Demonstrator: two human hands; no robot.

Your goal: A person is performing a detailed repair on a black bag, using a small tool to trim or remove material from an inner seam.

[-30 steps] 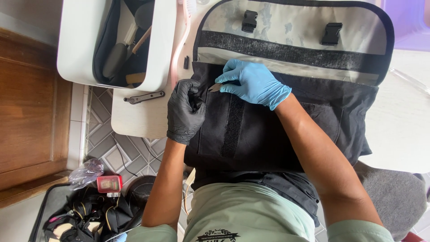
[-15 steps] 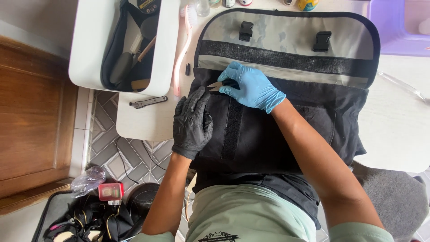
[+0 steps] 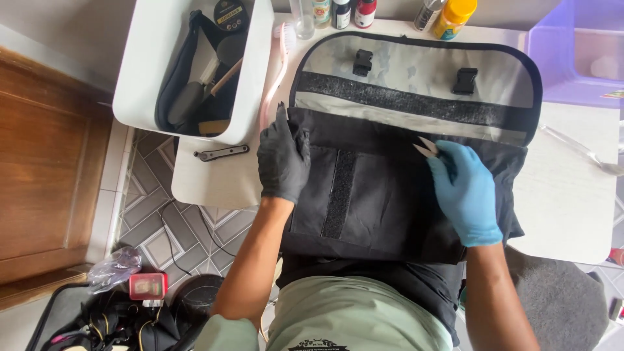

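Two gloved hands work on the black messenger bag [image 3: 390, 195], which lies open on the white table [image 3: 572, 201] in front of me. My left hand [image 3: 283, 159], in a black glove, presses flat with fingers apart on the bag's left edge to pin the fabric. My right hand [image 3: 465, 192], in a blue glove, pinches small pale snips [image 3: 426, 147], points toward the flap. Along the far edge stand bottles, one with a yellow cap [image 3: 455, 14]. A white tub [image 3: 195, 65] of tools sits to the left.

You see a white table [image 3: 572, 208], grey patterned floor tiles [image 3: 149, 227] left, a wooden door [image 3: 45, 188] beyond them.
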